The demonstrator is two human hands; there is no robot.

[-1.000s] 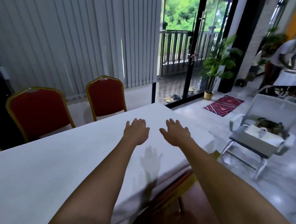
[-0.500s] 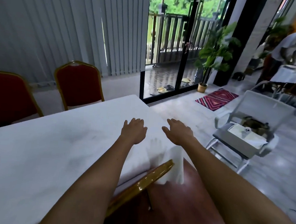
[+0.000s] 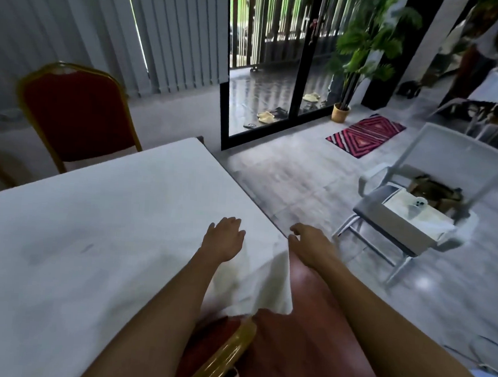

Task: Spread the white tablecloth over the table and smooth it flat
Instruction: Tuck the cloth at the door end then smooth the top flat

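Left hand (image 3: 224,240), fingers straight, presses flat on the white tablecloth (image 3: 107,238) near the corner, pinning it smooth over the table it hides, while the right hand (image 3: 311,246), loosely open, meets the corner edge, probably to settle the overhang.

table (image 3: 199,140) under white tablecloth (image 3: 99,237), corner hanging, left hand (image 3: 224,242) flat on it
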